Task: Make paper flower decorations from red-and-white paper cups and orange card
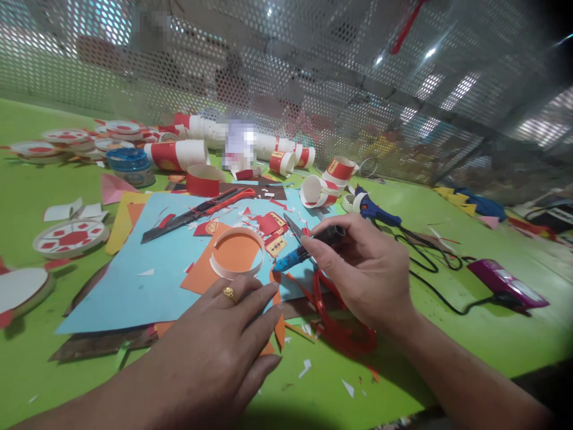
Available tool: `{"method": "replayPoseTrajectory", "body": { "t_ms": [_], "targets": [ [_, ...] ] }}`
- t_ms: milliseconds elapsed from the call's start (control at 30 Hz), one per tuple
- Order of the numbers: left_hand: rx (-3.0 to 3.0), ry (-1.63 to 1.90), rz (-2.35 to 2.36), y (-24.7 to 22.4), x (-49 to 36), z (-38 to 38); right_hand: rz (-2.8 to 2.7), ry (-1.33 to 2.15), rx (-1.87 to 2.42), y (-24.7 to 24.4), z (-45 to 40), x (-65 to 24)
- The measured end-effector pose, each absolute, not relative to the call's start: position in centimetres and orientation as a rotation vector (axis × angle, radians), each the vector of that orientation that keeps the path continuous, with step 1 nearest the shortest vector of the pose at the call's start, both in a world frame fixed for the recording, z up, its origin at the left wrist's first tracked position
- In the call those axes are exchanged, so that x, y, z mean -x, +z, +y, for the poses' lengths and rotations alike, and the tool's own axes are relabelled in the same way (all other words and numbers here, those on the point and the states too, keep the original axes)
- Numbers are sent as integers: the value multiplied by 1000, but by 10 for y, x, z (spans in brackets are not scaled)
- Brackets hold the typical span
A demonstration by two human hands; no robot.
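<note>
My half-open, ungripping left hand should steady the flat orange paper; my right hand pinches the blue-and-black marker toward eight o'clock.

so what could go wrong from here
The left hand sits close to the white ring on the orange paper, so a small slip might shift either one.

The scissors lie with their blades right by the fingertips of the right hand, which holds the pen; a careless move could nick a finger.

The loose cord to the right could snag a forearm.
</note>
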State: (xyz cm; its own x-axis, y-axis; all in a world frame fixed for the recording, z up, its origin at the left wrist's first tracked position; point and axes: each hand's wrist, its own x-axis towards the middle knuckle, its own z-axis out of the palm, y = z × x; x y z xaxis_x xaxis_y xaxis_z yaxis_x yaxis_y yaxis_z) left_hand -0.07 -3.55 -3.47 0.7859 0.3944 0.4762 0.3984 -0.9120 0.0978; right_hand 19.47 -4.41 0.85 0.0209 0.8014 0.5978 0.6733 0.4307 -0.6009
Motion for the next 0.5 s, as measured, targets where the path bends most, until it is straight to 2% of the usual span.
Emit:
{"method": "replayPoseTrajectory", "body": {
  "t_ms": [500],
  "targets": [
    [2977,-797,-677,-36,2,-36,-1701,156,1313,9,-42,-194]
  ]
}}
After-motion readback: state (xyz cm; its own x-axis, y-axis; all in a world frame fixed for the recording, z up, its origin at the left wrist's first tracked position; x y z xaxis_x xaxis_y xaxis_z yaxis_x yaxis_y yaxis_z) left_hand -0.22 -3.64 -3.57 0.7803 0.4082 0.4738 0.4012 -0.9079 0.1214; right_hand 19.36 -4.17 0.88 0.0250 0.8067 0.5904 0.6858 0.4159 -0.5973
